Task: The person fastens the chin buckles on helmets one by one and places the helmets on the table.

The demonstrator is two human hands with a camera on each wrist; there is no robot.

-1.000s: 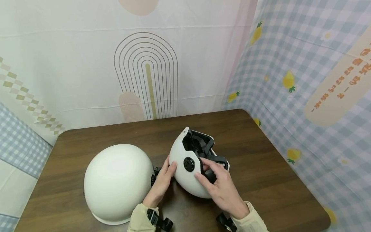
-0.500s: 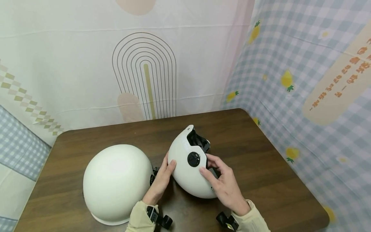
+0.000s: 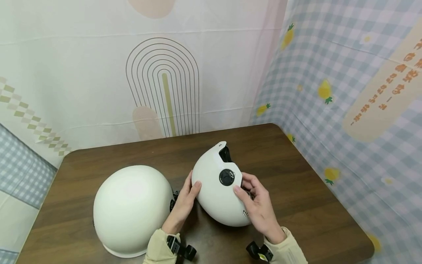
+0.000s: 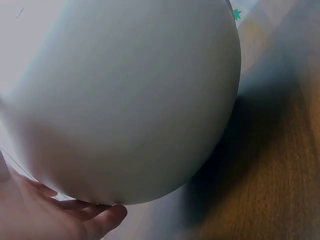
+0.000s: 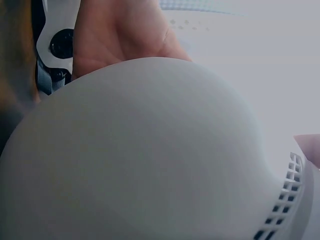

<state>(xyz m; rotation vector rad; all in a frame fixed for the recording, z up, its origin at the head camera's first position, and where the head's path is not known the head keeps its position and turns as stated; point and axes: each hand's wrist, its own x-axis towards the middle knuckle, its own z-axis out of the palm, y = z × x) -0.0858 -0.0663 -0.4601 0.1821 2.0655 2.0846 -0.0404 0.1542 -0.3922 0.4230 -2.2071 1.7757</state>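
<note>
Both hands are on a white helmet (image 3: 211, 190) with a black round disc (image 3: 226, 177) on its side, tilted over the table. My right hand (image 3: 260, 209) grips its right rim, thumb on the outer shell and fingers behind the edge. On the other side, my left hand (image 3: 181, 207) rests against the smooth shell, its fingers extended along it. In the left wrist view the shell fills most of the picture, with the left fingertips (image 4: 112, 217) right at its lower edge. A grid of vent holes (image 5: 285, 200) shows near the right thumb (image 5: 310, 147).
A second white helmet (image 3: 132, 209), dome up, stands on the brown wooden table (image 3: 313, 205) to the left, close beside the left hand. Patterned cloth (image 3: 230, 73) hangs behind the table, and checked cloth (image 3: 316, 121) hangs along the right.
The helmet in the hands has turned so its dark opening with straps faces away to the right, showing more outer shell. The right hand has moved slightly right with its rim; the left stays put.
</note>
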